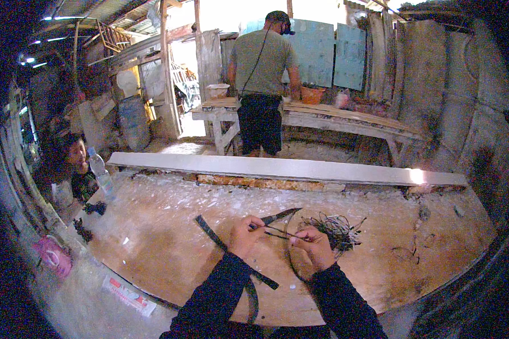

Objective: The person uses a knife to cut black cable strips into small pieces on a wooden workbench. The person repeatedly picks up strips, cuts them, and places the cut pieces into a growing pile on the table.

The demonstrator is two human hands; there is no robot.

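Note:
My left hand (pixel 245 236) is closed, and a dark-bladed knife (pixel 283 215) juts from its fingers, its tip pointing right. A thin dark strip (pixel 278 232) runs between the fingers of both hands. My right hand (pixel 315 247) pinches this strip, and a dark length of it seems to curve down toward the right wrist. Just beyond the right hand lies a tangled pile of thin dark and pale strips (pixel 345 231). A flat black band (pixel 211 231) lies slantwise on the wooden table (pixel 158 248), partly under my left forearm. Another dark band (pixel 252 302) shows between my forearms.
A long whitish board (pixel 288 169) crosses the table's far edge. A clear plastic bottle (pixel 100 172) stands at the left edge near black bundles (pixel 94 208). Someone sits at the left. Beyond, a person (pixel 263 68) stands at a bench (pixel 345 120) holding an orange pot (pixel 311 94).

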